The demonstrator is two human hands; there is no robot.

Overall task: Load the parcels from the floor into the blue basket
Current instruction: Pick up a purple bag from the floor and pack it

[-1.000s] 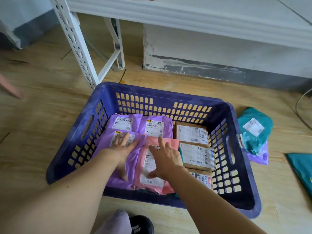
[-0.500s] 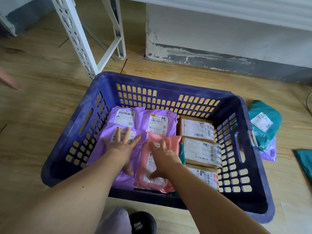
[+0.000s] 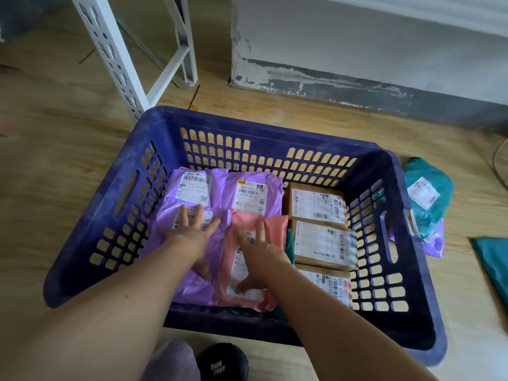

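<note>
Basket: the blue slotted plastic basket [image 3: 104,215] stands on the pale wooden floor [image 3: 55,138], just in front of a white perforated metal rack leg [image 3: 110,50].
Left hand: the left hand [image 3: 189,232] lies palm down inside the basket. Its fingers [image 3: 182,215] are straight and spread, pressing on a lilac plastic mailer bag [image 3: 189,290] at the near left. It grips nothing.
Right hand: the right hand [image 3: 261,251] lies flat, fingers straight and spread, on a pink plastic mailer bag [image 3: 275,226] touching the lilac one. It grips nothing.
Back row: a second lilac mailer bag [image 3: 192,185] and a third lilac mailer bag [image 3: 253,191] lie side by side against the far wall, white labels up.
Right side: a far brown cardboard box [image 3: 316,204], a middle brown cardboard box [image 3: 324,243] and a near brown cardboard box [image 3: 330,284] sit in a row along the right wall, touching one another, barcode labels up.
Gap: a strip of teal plastic [image 3: 289,243] shows between the pink bag and the middle box.
On the floor: a teal plastic parcel [image 3: 426,193] with a white label lies just right of the basket, on top of a purple plastic bag [image 3: 434,243]. A flat teal bag [image 3: 492,259] lies near them at the right edge.
Near edge: a black shoe toe [image 3: 222,364] shows below the basket's near rim.
</note>
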